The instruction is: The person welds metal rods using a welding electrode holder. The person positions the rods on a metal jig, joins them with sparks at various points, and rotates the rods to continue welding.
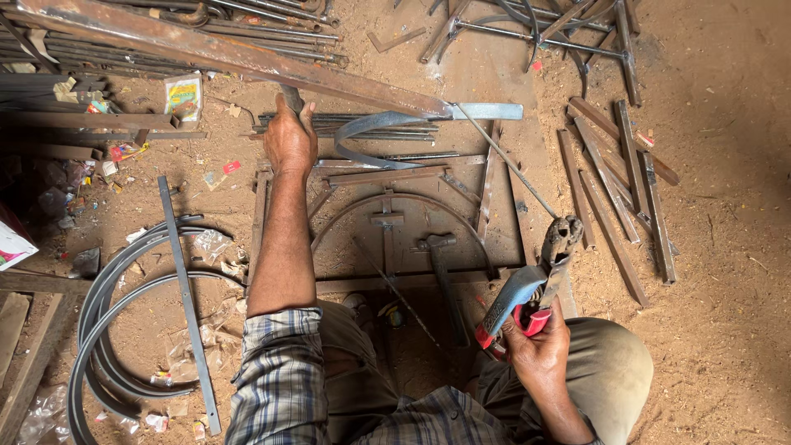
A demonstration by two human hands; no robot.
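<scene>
My left hand point(290, 138) is stretched forward and grips a dark handle under a long rusty steel bar point(231, 53); what the handle belongs to is hidden by the bar. My right hand point(537, 350) holds a welding electrode holder point(527, 284) with blue and red grips. A thin welding rod point(507, 161) runs from its jaws up to a short grey flat piece point(486, 111) at the bar's end. A curved grey strip point(371, 136) lies just below that joint. A hammer point(441, 264) rests inside the square metal frame point(494, 198) on the ground.
Bent steel hoops point(107, 305) and a flat bar point(185, 288) lie at the left. Several rusty flat strips point(614, 189) are scattered at the right. Rods and bent steel pile up along the top. My knees point(610, 363) are at the bottom, over sandy ground.
</scene>
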